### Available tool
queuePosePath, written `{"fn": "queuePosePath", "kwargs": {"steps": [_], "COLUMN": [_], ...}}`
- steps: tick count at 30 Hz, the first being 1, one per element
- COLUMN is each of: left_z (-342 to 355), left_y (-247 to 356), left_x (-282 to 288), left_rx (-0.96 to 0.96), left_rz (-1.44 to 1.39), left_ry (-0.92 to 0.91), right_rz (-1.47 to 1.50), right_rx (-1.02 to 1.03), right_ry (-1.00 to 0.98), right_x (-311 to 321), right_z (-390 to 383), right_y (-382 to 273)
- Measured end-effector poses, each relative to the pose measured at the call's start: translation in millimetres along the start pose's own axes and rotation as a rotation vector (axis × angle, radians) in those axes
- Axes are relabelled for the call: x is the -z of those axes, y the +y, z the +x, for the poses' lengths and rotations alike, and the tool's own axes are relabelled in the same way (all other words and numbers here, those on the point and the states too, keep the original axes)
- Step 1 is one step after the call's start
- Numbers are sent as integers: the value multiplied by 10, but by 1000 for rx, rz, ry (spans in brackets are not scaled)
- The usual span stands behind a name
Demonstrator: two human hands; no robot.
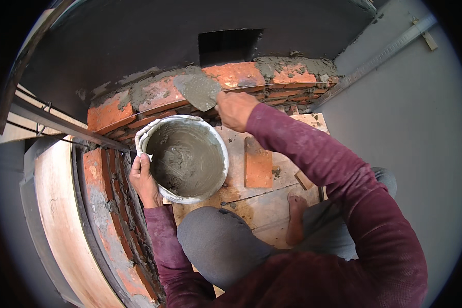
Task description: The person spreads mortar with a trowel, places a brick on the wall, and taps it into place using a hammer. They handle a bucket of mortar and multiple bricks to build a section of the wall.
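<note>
My left hand (145, 180) is closed on the rim of a white bucket (226, 154), thumb over the edge. Grey wet mortar (187, 159) coats its inside and lies at the bottom. Beyond it, my right hand (236, 109) grips a trowel (197, 91); the fingers cover its handle. Mortar smears the trowel's blade, which is held over the top course of a low brick wall (233, 75). From here I cannot tell whether the blade touches the bricks. Patches of mortar lie on and between these bricks, and a thin string line runs along their front edge.
A loose brick (258, 163) lies on the wooden boards (267, 205) near my bare foot (295, 218). Another brick wall (108, 205) runs along my left. A metal straightedge (380, 61) leans at the grey wall on the right. Behind the bricks, a dark panel has a rectangular opening (228, 46).
</note>
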State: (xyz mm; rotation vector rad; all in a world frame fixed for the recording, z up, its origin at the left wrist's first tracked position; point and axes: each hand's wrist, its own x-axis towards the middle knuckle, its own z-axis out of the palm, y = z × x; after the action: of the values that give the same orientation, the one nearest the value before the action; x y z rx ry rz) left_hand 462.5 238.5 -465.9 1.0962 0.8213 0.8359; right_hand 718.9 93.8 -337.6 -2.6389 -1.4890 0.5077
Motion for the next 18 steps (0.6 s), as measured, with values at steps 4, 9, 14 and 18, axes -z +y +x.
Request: {"fn": "queuePosePath", "kwargs": {"steps": [4, 9, 14, 18], "left_z": [-77, -43, -91, -18], "left_y": [105, 62, 47, 44], "left_x": [-82, -120, -218, -150], "left_rx": [-27, -29, -44, -32], "left_rz": [79, 67, 58, 79], "left_ry": [-56, -24, -39, -121], "right_rz": [-59, -5, 130, 284], "right_rx": [-72, -261, -500, -636], "right_ry": [-49, -52, 11, -63], "right_x": [39, 56, 77, 373], "right_z": [-42, -320, -756, -1058], "right_y": [109, 699, 1604, 1466]}}
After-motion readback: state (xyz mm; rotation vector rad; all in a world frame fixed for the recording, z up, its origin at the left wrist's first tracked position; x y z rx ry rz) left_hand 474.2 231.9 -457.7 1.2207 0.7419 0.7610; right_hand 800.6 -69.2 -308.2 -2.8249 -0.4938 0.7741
